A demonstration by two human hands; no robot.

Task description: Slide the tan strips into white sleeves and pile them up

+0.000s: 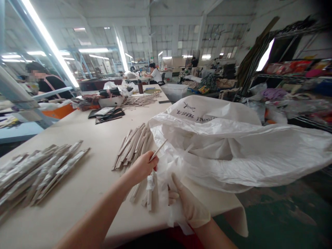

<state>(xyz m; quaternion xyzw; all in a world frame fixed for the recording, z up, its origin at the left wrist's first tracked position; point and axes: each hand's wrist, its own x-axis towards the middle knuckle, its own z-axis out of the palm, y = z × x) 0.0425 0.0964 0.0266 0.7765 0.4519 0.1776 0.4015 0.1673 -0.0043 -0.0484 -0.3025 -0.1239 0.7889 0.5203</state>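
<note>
My left hand (pixel 144 167) is bare and closed around one end of a thin pale strip (pixel 160 148), which points up and to the right toward the open mouth of a large white woven bag (pixel 215 166). My right hand (pixel 190 202) wears a cream glove. Its fingers curl around thin translucent white film (pixel 163 193) hanging at the table's front edge. A loose pile of flat pale strips (pixel 133 143) lies just beyond my left hand. Several strips (pixel 149 195) stick out below it, partly covered by the film.
Wrapped bundles of strips (pixel 49 169) lie on the left of the pale table (pixel 98 193). Farther back are black flat pieces (pixel 107 114), a white tub (pixel 111 101) and a clear bin (pixel 174 91). Co-workers are at left and in the background. Loaded shelves (pixel 290 74) stand at right.
</note>
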